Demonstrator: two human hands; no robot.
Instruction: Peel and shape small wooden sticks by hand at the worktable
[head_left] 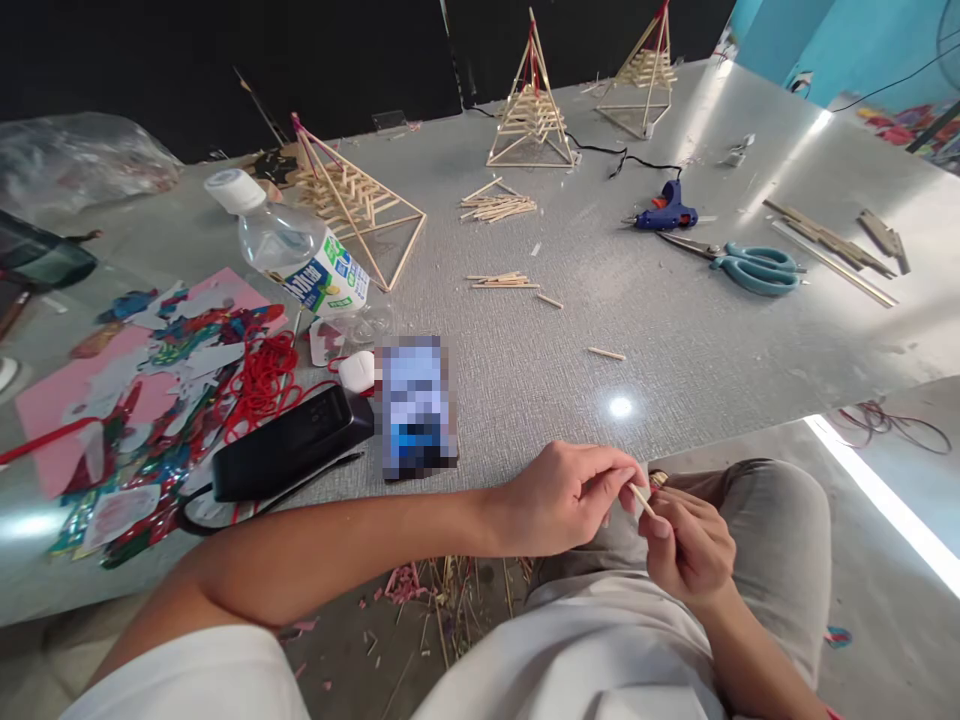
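Observation:
A short, thin wooden stick (642, 500) is held over my lap, just off the table's front edge. My left hand (566, 500) is closed, its fingertips at the stick's upper end. The lower end is pinched between the thumb and fingers of my right hand (691, 548). On the table ahead, two single sticks lie apart, one of them a loose stick (606, 353). Farther back are a small pile of sticks (501, 281) and a larger stick pile (501, 207). Stick pyramids stand behind, including a middle pyramid (531, 120), a left pyramid (352, 205) and a right pyramid (645, 75).
A phone (418, 405) with a blurred screen lies beside a black case (292, 445), red cord (262, 375) and a plastic bottle (300, 250). Colourful scraps cover the left side. A blue glue gun (666, 210) and scissors (754, 268) lie at the right.

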